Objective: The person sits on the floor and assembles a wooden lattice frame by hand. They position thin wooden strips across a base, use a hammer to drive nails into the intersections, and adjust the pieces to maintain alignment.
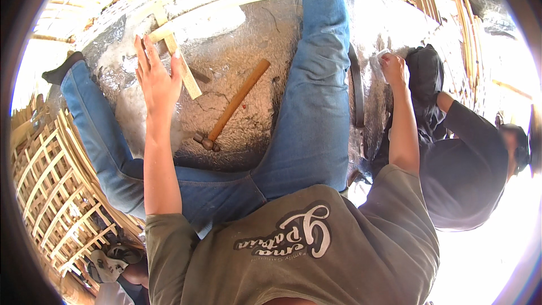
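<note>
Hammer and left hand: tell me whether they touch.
Apart. The head view shows bare ground between the hammer and the left hand, which rests open by a bamboo strip.

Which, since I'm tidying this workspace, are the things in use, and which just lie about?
In use, apparently:
- crossed pale wooden slats, under the flat left hand
- small pale object, too blurred to name, at the right hand

Lying about:
- wooden-handled metal hammer, untouched between the legs
- woven bamboo lattice panel
- dark cloth bundle
</note>
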A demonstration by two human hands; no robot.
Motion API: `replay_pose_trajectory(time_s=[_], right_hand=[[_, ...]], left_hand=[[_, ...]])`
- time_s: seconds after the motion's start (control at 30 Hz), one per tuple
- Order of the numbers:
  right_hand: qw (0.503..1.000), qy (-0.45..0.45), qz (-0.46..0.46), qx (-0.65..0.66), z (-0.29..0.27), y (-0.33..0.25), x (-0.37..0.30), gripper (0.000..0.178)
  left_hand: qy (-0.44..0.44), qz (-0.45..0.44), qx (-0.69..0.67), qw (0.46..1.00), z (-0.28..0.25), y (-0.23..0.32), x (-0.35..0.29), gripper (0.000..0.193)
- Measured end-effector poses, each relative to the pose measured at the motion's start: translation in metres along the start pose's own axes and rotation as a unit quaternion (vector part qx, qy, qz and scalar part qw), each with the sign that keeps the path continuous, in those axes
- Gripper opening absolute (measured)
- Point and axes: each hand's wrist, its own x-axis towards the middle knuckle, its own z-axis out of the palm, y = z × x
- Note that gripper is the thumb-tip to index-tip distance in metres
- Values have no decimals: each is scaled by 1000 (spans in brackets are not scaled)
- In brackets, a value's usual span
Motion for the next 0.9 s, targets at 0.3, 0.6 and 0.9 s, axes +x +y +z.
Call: replay_pose_trajectory(time_s=[0.3,0.6,0.9], right_hand=[[998,18,-41,33,39,21,9,16],[999,12,-8,49,48,19,14,10],[1000,-9,18,-6,31,-3,12,9]], left_hand=[[1,1,-13,1000,1,0,0,75],[1,-1,-11,1000,-1,2,0,74],[8,8,-9,1000,-1,0,-1,75]])
